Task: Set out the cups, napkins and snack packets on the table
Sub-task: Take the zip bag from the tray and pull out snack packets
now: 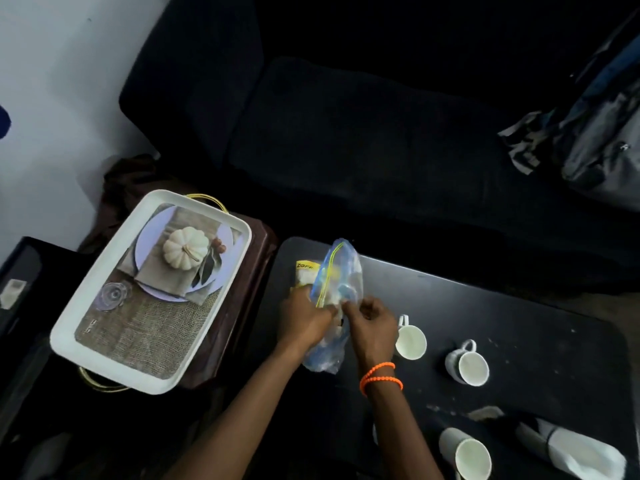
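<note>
Both my hands hold a clear blue plastic bag (pixel 341 271) with a yellow strip, upright over the black table (pixel 519 323). My left hand (pixel 304 317) grips its left side and my right hand (pixel 372 322), with orange bands at the wrist, pinches its right side. White things show dimly inside the bag. A yellow and white packet (pixel 304 273) lies just behind the bag. Three white cups stand on the table: one (pixel 410 339) next to my right hand, one (pixel 467 365) further right, one (pixel 465 453) at the near edge.
A white tray (pixel 86 327) with a printed pumpkin picture and gold handles rests on a brown stool left of the table. A dark sofa fills the back, with a grey bag (pixel 602 147) on it at the right. A white cloth (pixel 585 452) lies at the table's near right corner.
</note>
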